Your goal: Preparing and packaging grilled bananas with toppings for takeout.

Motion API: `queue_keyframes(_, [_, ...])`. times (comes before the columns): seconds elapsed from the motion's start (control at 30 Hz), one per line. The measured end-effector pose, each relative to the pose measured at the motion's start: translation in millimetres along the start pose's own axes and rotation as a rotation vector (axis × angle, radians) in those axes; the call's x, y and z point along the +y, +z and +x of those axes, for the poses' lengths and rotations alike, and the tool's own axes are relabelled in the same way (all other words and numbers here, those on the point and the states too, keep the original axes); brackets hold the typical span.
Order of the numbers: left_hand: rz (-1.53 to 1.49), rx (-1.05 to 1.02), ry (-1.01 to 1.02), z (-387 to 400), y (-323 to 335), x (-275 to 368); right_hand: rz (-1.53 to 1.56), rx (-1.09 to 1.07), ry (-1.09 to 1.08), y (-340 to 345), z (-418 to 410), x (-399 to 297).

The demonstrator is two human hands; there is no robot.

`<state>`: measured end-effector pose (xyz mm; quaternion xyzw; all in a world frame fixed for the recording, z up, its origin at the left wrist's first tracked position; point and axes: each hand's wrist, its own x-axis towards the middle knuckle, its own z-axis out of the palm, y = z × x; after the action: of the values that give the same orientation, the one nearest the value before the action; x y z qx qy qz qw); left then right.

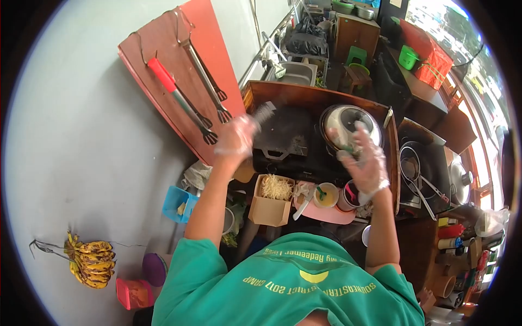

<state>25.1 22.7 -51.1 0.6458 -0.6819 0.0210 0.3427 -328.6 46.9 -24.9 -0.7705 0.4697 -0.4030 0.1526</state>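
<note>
My left hand [238,136], in a clear plastic glove, is closed at the left edge of the stove. A blurred grey utensil [265,113] juts from it over the black griddle [281,132]; its exact kind is unclear. My right hand [365,165], also gloved, is spread and looks empty in front of the round pan with a glass lid [351,122]. Whether it touches the lid I cannot tell. Nearer my body is a brown cardboard food box [270,211], its lid folded open, with pale shreds [276,187] inside.
A pink board [322,214] bears a white-handled knife [304,203], a cup of yellow sauce [326,195] and a dark-filled cup [350,197]. Tongs [183,102] hang on the red panel at left. A wooden surround [318,91] borders the stove. Strainers [412,165] rest over the wok at right.
</note>
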Motion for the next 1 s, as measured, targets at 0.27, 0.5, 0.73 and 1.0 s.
queue_keyframes(0.27, [-1.110,0.528,-0.444,147.6,-24.8,5.1,0.180,-0.014,0.184,-63.0,-82.0,49.3])
queue_keyframes(0.5, [-1.198,0.550,-0.562,171.5,0.9,-32.0,0.211,-0.079,0.259,-70.1,-134.2,61.9])
queue_keyframes(0.73, [-1.188,0.413,-0.558,140.8,47.8,-67.2,0.046,-0.130,0.343,-69.5,-153.0,89.6])
queue_keyframes(1.0, [-0.680,-0.260,-0.539,-24.6,170.8,57.6,0.037,-0.315,0.673,-56.1,-184.6,134.0])
